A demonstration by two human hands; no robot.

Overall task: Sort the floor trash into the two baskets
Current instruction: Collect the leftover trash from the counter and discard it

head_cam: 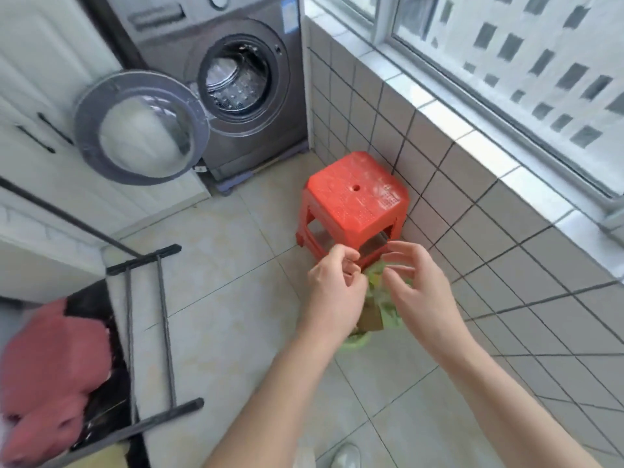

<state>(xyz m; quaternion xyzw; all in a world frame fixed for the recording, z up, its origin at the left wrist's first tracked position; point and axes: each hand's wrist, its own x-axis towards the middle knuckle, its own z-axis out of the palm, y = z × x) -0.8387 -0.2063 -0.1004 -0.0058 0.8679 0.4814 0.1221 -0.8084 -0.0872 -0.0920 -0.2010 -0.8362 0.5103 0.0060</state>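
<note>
Two hands (334,285) (410,282) over green basket (358,341), red stool (354,201) just beyond

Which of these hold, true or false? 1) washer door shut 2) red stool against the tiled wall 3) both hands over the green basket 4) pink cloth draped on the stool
1) False: the grey front-loading washing machine has its round door swung open.
2) True: the red plastic stool stands by the tiled wall.
3) True: left hand and right hand are above the green plastic basket.
4) False: the pink cloth lies far left, in a dark hamper.
</note>
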